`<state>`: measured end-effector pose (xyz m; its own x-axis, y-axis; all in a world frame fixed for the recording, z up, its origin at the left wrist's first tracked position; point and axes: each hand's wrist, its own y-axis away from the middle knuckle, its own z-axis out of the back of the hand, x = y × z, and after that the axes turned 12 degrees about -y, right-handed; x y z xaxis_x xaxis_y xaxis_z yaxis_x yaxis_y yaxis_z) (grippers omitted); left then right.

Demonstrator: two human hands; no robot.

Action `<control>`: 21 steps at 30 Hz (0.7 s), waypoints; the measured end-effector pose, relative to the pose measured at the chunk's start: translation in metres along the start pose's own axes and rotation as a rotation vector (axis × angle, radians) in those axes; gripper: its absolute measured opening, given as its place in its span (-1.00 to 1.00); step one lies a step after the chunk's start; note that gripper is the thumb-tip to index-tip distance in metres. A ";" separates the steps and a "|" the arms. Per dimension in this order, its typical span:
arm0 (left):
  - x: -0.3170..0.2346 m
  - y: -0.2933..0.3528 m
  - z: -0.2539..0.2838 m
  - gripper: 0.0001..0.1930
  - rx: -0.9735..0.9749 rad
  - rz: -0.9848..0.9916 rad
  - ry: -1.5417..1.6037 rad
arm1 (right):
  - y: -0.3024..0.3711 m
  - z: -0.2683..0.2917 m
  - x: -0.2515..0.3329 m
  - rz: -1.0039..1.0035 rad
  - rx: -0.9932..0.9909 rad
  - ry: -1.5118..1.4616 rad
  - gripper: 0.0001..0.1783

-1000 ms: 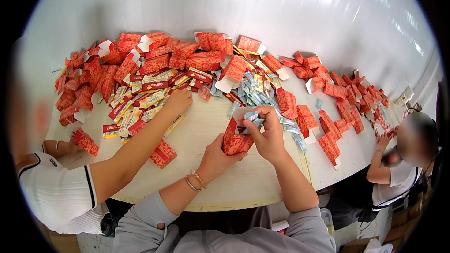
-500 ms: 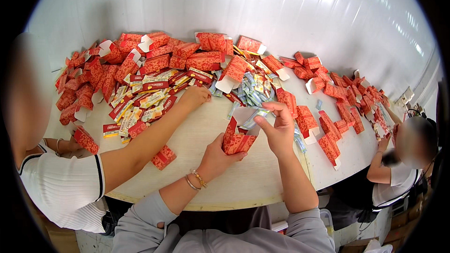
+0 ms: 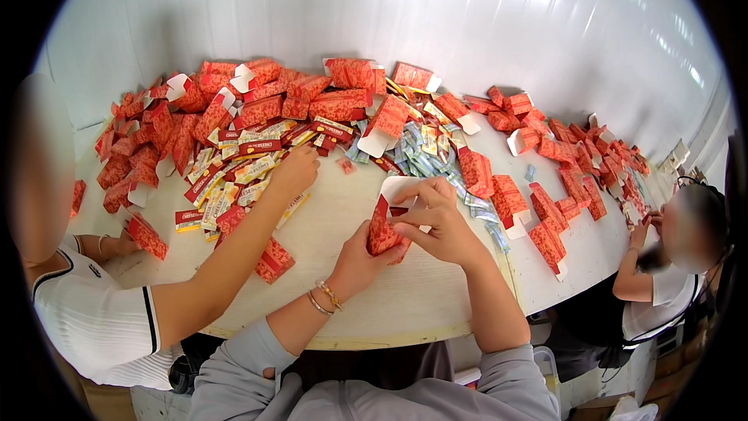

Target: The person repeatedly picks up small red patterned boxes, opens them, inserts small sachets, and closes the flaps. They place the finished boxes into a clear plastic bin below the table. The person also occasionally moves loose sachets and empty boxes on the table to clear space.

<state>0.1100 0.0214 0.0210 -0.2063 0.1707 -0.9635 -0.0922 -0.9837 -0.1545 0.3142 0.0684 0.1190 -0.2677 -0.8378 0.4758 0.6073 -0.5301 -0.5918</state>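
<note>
My left hand (image 3: 360, 262) grips a small red patterned carton (image 3: 380, 228) from its left side, above the near part of the table. The carton stands tilted with its top end open and a white flap (image 3: 396, 185) raised behind the mouth. My right hand (image 3: 446, 224) is curled at that mouth, thumb against the carton's right side and fingertips dipping into the opening. What those fingers hold, if anything, is hidden. Beyond my hands lies a heap of light-blue sachets (image 3: 421, 157). Left of it spread red, yellow and white snack packets (image 3: 248, 157).
Red cartons (image 3: 339, 103) pile up along the wall, and more (image 3: 578, 152) lie to the right on the pale table (image 3: 374, 316). A co-worker's arm (image 3: 234, 257) reaches over the table from the left. Another person's hand (image 3: 640, 230) works at the far right.
My right hand has moved left and down from beside the carton into its mouth; the light-blue sachet it held is out of sight. The left co-worker's hand has drawn back leftward.
</note>
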 end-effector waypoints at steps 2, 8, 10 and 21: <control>0.008 -0.003 0.002 -0.49 0.034 -0.011 -0.037 | 0.004 0.005 -0.007 0.073 -0.060 -0.038 -0.68; 0.028 -0.010 0.005 -0.46 -0.021 -0.279 -0.468 | 0.032 -0.009 -0.041 -0.381 -0.244 -0.951 -0.25; 0.026 -0.008 0.002 -0.46 -0.046 -0.261 -0.378 | 0.050 -0.024 -0.046 -0.568 -0.191 -1.068 -0.28; 0.001 -0.002 0.007 -0.50 -0.150 -0.730 -0.083 | 0.052 -0.048 -0.034 -0.401 -0.220 -1.469 -0.59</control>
<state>0.1035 0.0241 0.0221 -0.2173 0.7806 -0.5861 -0.1010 -0.6152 -0.7819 0.3190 0.0625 0.0409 0.6488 0.1534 0.7453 0.5233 -0.8010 -0.2907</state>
